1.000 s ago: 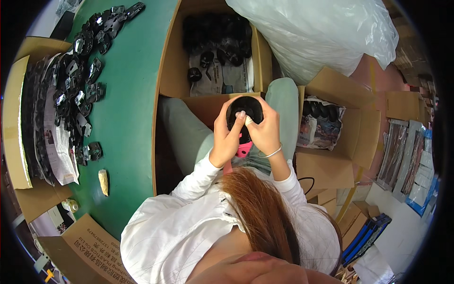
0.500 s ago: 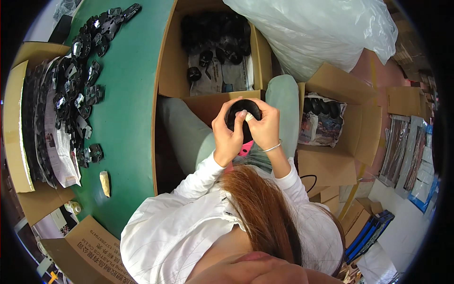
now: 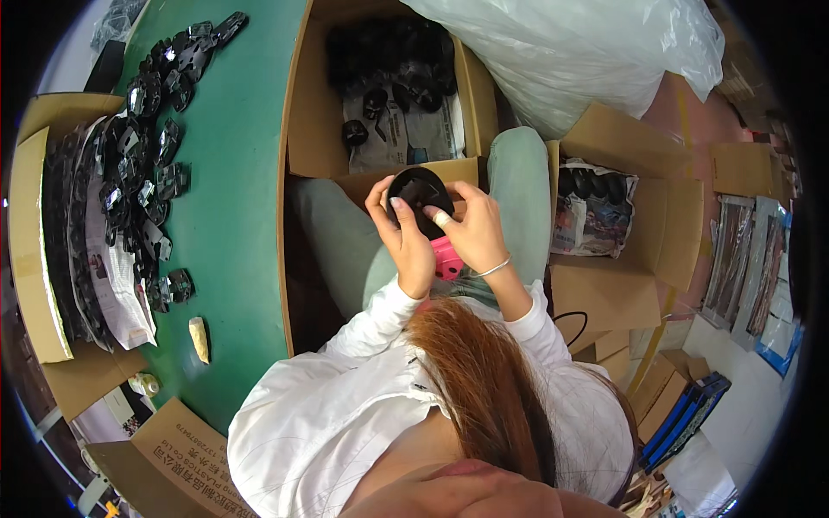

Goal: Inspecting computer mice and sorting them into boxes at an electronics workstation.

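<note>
There's the black shell (image 3: 420, 192), and we've got it gripped from both sides: our left hand (image 3: 408, 243) at its left, our right hand (image 3: 477, 229) at its right, a pink piece (image 3: 448, 259) below! It's just this side of the open carton (image 3: 313, 121); black parts (image 3: 171, 180) cluster on the green bench (image 3: 237, 190) leftward.

Black parts (image 3: 173, 180) and a pale stick (image 3: 199, 340) lie on the green table (image 3: 237, 198).

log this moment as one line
left hand: holding black shell | right hand: holding same black shell | black parts: on green table
</note>
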A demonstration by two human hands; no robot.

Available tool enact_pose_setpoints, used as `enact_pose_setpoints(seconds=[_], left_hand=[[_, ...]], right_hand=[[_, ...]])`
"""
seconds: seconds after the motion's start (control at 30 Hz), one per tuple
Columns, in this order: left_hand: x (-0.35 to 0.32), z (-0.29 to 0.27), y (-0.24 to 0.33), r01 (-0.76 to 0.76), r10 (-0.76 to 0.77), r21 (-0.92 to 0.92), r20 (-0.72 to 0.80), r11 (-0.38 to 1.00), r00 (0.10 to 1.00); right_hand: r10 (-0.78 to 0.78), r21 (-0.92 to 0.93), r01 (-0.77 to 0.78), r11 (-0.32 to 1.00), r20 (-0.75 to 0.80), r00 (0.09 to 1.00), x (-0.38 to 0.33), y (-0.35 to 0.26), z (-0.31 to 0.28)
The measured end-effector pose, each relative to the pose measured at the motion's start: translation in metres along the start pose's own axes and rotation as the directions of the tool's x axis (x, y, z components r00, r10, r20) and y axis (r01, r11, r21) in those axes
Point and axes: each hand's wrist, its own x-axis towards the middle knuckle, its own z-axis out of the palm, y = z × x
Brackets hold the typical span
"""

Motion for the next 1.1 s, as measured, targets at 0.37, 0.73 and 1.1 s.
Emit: enact_pose_setpoints(seconds=[0.37, 0.73, 1.1], left_hand=[[0.038, -0.028, 0.007, -0.096, -0.161, 0.469, 0.478, 0.878, 0.864], [0.017, 0.024, -0.01, 0.265, -0.336, 0.218, 0.425, 0.939, 0.841], [-0.05, 0.114, -0.08, 0.941, -0.76, 0.262, 0.56, -0.214, -0.329]], right_hand=[[-0.096, -0.092, 0.09, 0.992, -0.063, 0.993, 0.005, 0.036, -0.011], [0.189, 0.367, -0.191, 0.91, 0.043, 0.981, -0.008, 0.065, -0.059], [0.47, 0.592, -0.129, 0.796, -0.468, 0.748, -0.049, 0.181, -0.145]])
